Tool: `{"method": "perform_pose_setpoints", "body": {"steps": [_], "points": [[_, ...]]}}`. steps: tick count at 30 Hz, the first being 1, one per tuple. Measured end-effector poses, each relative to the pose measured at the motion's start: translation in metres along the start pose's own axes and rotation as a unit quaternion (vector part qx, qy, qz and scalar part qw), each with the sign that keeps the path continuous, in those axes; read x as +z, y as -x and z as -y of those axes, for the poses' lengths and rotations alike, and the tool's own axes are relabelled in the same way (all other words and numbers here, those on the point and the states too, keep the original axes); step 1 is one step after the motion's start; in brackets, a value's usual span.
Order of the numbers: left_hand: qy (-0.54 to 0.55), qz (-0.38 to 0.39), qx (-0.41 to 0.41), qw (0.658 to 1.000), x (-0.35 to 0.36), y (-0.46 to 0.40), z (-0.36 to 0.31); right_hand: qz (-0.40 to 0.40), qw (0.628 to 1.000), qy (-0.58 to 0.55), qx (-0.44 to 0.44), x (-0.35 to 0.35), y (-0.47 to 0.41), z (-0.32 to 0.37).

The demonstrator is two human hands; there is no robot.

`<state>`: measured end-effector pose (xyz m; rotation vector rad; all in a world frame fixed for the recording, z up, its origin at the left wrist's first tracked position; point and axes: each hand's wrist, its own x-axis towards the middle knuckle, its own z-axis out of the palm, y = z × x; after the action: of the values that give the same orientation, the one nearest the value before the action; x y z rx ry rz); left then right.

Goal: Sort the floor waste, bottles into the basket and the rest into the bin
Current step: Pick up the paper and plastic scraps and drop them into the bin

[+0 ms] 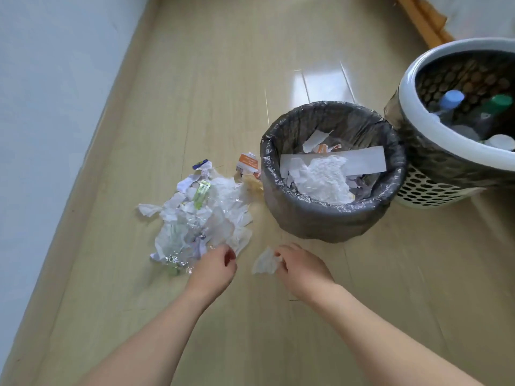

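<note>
A heap of torn paper, tissue and clear plastic wrappers (200,218) lies on the wooden floor left of the bin (320,218), which is lined with a grey bag and holds white paper and plastic. My left hand (214,267) reaches down at the heap's near edge with curled fingers; whether it grips anything is unclear. My right hand (301,266) pinches a crumpled white tissue (264,263) on the floor. The basket (412,107), white-rimmed and perforated, stands at the right with capped bottles (451,103) inside.
A small orange and white carton scrap (248,162) lies by the bin's left side. A pale wall (41,107) runs along the left. A wooden edge (420,20) sits at the top right behind the basket.
</note>
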<state>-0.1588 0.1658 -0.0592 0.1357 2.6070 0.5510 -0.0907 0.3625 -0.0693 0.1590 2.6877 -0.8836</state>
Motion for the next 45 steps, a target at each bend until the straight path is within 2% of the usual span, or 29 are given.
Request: {"method": "perform_pose_setpoints", "body": {"steps": [2,7,9,12,14,16,19,21,23,25,27,28,30,33,36,39,42,45], "points": [[0.004,0.047,-0.017,0.999,0.022,0.005,0.016,0.05,0.998,0.034,0.036,0.019,-0.008,-0.009],[-0.002,0.087,-0.023,0.996,0.058,0.005,0.029,0.06,0.991,0.12,0.025,0.047,-0.035,-0.011],[-0.029,0.063,-0.012,0.998,0.062,0.002,0.029,0.055,0.988,0.144,0.017,0.055,-0.043,-0.008],[-0.083,-0.06,-0.004,0.995,0.054,-0.007,0.028,0.035,0.987,0.157,0.01,0.062,-0.05,-0.007],[-0.126,-0.109,0.017,0.986,0.05,-0.022,0.029,0.029,0.989,0.142,0.017,0.065,-0.05,-0.008],[-0.175,-0.105,0.039,0.978,0.047,-0.041,0.027,0.034,0.991,0.12,0.037,0.064,-0.048,-0.01],[-0.261,-0.06,0.095,0.959,0.043,-0.06,0.018,0.056,0.991,0.099,0.065,0.057,-0.042,-0.009],[-0.272,-0.027,0.097,0.957,0.04,-0.063,0.014,0.069,0.99,0.094,0.077,0.046,-0.039,-0.005],[-0.195,-0.03,0.054,0.979,0.035,-0.057,0.014,0.087,0.988,0.086,0.098,0.027,-0.038,0.004],[-0.02,-0.026,-0.007,0.999,0.023,-0.044,0.008,0.102,0.986,0.075,0.107,-0.003,-0.034,0.018],[0.176,0.007,-0.06,0.982,0.004,-0.029,-0.002,0.105,0.989,0.072,0.081,-0.036,-0.032,0.034],[0.241,0.014,-0.076,0.967,-0.008,-0.022,-0.01,0.102,0.99,0.067,0.07,-0.054,-0.032,0.042],[0.304,-0.002,-0.084,0.949,-0.041,-0.007,-0.029,0.104,0.992,0.043,0.06,-0.098,-0.028,0.062],[0.334,-0.045,-0.019,0.941,-0.097,0.003,-0.074,0.067,0.997,-0.017,0.042,-0.171,-0.024,0.083],[0.317,-0.067,0.053,0.944,-0.138,0.0,-0.127,-0.057,0.995,-0.063,0.045,-0.225,-0.028,0.075],[0.29,-0.079,0.091,0.949,-0.15,-0.01,-0.176,-0.171,0.98,-0.039,0.095,-0.246,-0.032,0.036],[0.229,-0.075,0.102,0.965,-0.134,-0.03,-0.213,-0.196,0.97,-0.01,0.145,-0.247,-0.035,0.004],[0.192,-0.011,0.083,0.978,-0.111,-0.043,-0.23,-0.166,0.974,-0.02,0.156,-0.241,-0.034,-0.008]]}}
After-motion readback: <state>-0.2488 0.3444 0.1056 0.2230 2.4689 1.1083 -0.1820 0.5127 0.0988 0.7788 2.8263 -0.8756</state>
